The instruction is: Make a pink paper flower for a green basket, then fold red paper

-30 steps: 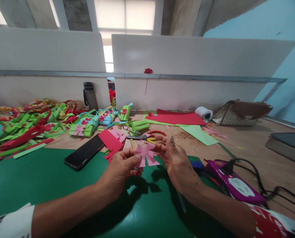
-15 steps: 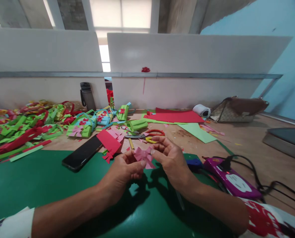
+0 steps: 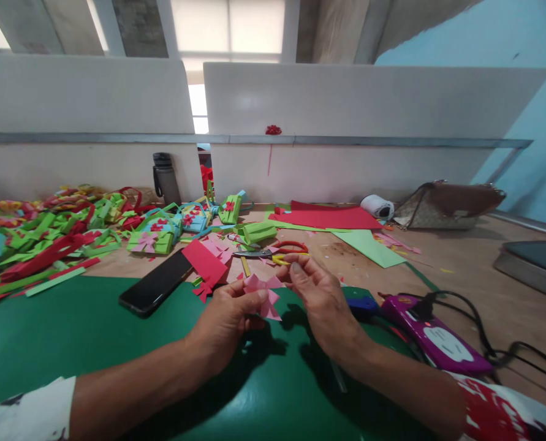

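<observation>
A pink paper bow (image 3: 269,305) is pinched between the thumb and fingers of my left hand (image 3: 229,315), above the green mat (image 3: 84,343). My right hand (image 3: 325,306) is just right of the bow, its fingers loosely bent and apart, with nothing visible in them. Behind the hands lie scissors (image 3: 291,247) with red and yellow handles. A red paper piece (image 3: 204,262) rests partly over a black phone (image 3: 155,285), and a small red paper bow (image 3: 203,291) lies beside it.
Colourful paper strips (image 3: 47,245) are heaped at left, near small green paper bags (image 3: 151,241) and a dark bottle (image 3: 166,177). Red sheets (image 3: 328,215) lie at the back. On the right are a purple power strip (image 3: 433,337) with black cables, a blue-handled tool (image 3: 363,304) and a handbag (image 3: 451,205).
My right hand has let go of the pink bow and drawn slightly right. My left hand still holds the bow, which is now tilted differently. The view has shifted slightly.
</observation>
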Demonstrator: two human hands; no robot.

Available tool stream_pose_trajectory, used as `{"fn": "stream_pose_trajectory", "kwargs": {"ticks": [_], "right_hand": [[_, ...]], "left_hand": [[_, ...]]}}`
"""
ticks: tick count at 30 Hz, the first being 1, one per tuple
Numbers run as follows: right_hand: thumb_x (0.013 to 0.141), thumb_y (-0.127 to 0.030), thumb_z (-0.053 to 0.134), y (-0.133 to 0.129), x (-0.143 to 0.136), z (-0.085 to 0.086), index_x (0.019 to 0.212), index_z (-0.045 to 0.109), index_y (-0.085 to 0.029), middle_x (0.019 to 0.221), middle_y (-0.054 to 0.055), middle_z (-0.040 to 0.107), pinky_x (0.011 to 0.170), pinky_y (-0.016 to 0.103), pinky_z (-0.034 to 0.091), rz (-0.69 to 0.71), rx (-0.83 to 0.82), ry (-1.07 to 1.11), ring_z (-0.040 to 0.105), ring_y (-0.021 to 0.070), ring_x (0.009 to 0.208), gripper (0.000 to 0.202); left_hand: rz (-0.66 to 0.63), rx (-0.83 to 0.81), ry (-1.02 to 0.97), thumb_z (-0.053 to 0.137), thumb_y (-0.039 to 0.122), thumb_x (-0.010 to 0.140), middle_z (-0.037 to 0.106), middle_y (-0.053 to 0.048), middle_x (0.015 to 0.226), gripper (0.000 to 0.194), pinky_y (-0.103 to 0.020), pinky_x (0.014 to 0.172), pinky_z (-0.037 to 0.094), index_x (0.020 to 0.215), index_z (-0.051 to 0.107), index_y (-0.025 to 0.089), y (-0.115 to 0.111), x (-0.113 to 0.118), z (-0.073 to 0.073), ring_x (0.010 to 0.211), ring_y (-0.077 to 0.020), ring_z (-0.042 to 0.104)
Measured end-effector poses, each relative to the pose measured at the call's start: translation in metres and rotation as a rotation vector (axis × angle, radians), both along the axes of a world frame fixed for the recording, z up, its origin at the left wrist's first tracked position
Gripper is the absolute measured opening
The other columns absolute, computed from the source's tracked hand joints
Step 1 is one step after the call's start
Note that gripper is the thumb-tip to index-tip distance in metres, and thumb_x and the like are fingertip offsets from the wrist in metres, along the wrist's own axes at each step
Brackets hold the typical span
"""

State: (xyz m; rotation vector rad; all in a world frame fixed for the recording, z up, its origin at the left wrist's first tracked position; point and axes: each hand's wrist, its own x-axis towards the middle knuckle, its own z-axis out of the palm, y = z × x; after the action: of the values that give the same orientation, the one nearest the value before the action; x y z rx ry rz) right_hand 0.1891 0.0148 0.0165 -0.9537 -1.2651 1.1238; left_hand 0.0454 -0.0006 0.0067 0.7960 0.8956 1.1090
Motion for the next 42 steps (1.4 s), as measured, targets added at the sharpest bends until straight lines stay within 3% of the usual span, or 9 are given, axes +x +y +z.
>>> {"fn": "stream_pose_trajectory", "kwargs": {"ticks": [5,10,13,15,21,28,35,42], "right_hand": [[0.075,-0.039,0.069,0.004,0.005,0.001,0.072,0.062,-0.018,0.067,0.000,0.061,0.069,0.029,0.041,0.015,0.020,-0.066,0.053,0.0138,0.066,0.022],[0.081,-0.052,0.060,0.005,0.010,0.003,0.057,0.054,-0.020,0.053,-0.001,0.055,0.064,0.030,0.041,0.048,0.021,-0.086,0.050,0.0140,0.056,0.040],[0.084,-0.061,0.051,0.005,0.011,0.002,0.059,0.054,-0.020,0.058,0.001,0.056,0.065,0.031,0.042,0.071,0.030,-0.105,0.052,0.0157,0.061,0.048],[0.081,-0.061,0.056,0.004,0.009,0.002,0.068,0.058,-0.019,0.065,0.001,0.058,0.064,0.029,0.043,0.099,0.036,-0.126,0.052,0.0151,0.064,0.044],[0.071,-0.046,0.071,-0.005,0.002,0.004,0.078,0.062,-0.019,0.072,-0.001,0.060,0.060,0.025,0.043,0.208,0.000,-0.204,0.054,0.0129,0.065,0.030],[0.071,-0.022,0.059,-0.006,0.003,0.008,0.065,0.056,-0.019,0.060,-0.003,0.054,0.054,0.024,0.036,0.226,-0.014,-0.325,0.047,0.0116,0.058,0.008],[0.066,-0.020,0.060,0.004,0.001,0.009,0.063,0.055,-0.019,0.060,-0.003,0.052,0.055,0.025,0.034,0.230,-0.040,-0.359,0.044,0.0124,0.059,0.006],[0.065,-0.022,0.058,0.016,0.000,0.007,0.060,0.056,-0.020,0.056,-0.003,0.052,0.052,0.025,0.033,0.208,-0.107,-0.286,0.043,0.0120,0.055,0.005]], "left_hand": [[0.008,0.010,0.009,0.076,0.019,0.065,0.064,-0.004,0.079,0.022,-0.026,0.060,0.049,0.085,0.067,0.014,0.002,-0.001,0.001,0.064,-0.0124,0.058],[-0.001,0.017,0.031,0.078,0.021,0.063,0.064,-0.005,0.077,0.025,-0.026,0.061,0.047,0.084,0.068,0.013,0.003,-0.002,0.001,0.063,-0.0130,0.056],[0.001,0.019,0.040,0.079,0.021,0.061,0.064,-0.005,0.073,0.024,-0.025,0.059,0.045,0.081,0.067,0.013,0.001,-0.002,0.002,0.061,-0.0129,0.056],[-0.018,0.030,0.036,0.078,0.022,0.062,0.064,-0.004,0.071,0.022,-0.025,0.059,0.044,0.079,0.067,0.014,0.000,-0.002,0.003,0.059,-0.0126,0.056],[-0.022,0.141,0.155,0.071,0.017,0.063,0.062,-0.002,0.065,0.010,-0.024,0.058,0.041,0.071,0.067,0.014,0.000,-0.003,0.000,0.057,-0.0118,0.054],[-0.040,0.156,0.204,0.072,0.021,0.062,0.067,-0.006,0.070,0.016,-0.026,0.063,0.045,0.075,0.070,0.013,0.000,-0.002,0.001,0.062,-0.0150,0.057],[0.009,0.173,0.282,0.076,0.025,0.061,0.065,-0.005,0.065,0.017,-0.024,0.058,0.043,0.072,0.072,0.012,0.007,-0.003,0.005,0.057,-0.0131,0.054],[-0.092,0.173,0.286,0.079,0.027,0.062,0.065,-0.005,0.066,0.021,-0.023,0.058,0.042,0.077,0.074,0.014,0.010,-0.014,0.006,0.056,-0.0106,0.051]]}}
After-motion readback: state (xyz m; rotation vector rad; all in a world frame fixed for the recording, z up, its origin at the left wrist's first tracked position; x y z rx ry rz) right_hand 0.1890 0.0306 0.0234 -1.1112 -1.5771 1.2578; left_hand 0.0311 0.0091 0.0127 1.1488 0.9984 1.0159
